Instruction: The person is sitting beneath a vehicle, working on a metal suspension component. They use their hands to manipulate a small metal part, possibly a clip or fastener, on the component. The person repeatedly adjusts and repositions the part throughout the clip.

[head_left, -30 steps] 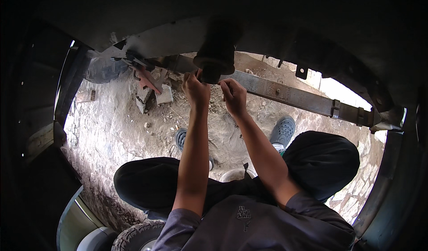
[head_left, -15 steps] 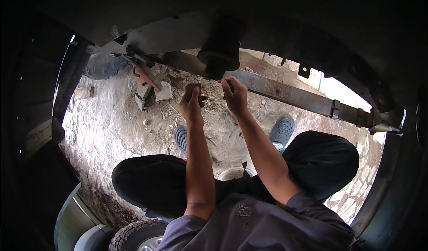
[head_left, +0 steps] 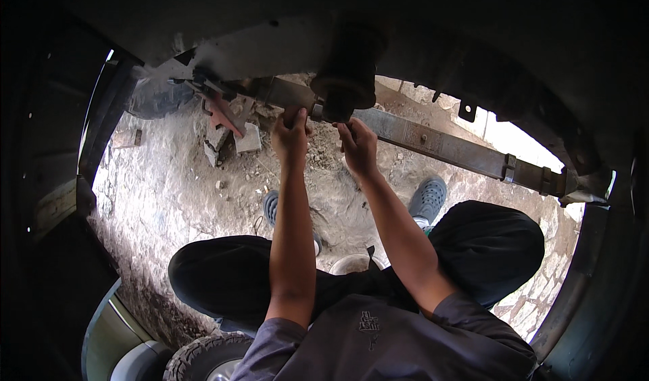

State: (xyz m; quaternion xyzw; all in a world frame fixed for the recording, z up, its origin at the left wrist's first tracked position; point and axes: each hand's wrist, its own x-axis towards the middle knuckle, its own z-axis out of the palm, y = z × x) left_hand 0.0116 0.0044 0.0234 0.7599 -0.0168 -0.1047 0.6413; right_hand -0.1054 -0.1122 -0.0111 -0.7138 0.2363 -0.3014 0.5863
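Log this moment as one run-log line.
left hand: grips leaf spring | right hand: on spring beside axle mount | person squatting on rocky ground

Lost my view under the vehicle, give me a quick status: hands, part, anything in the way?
Left hand gripping the leaf spring beside the dark axle mount. Right hand on the spring just right of it. Stone blocks on the ground beyond, apart from both hands.

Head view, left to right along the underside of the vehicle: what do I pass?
Dark tyre → reddish jack stand → left hand → black axle mount → right hand → leaf spring → spring's end clamp.
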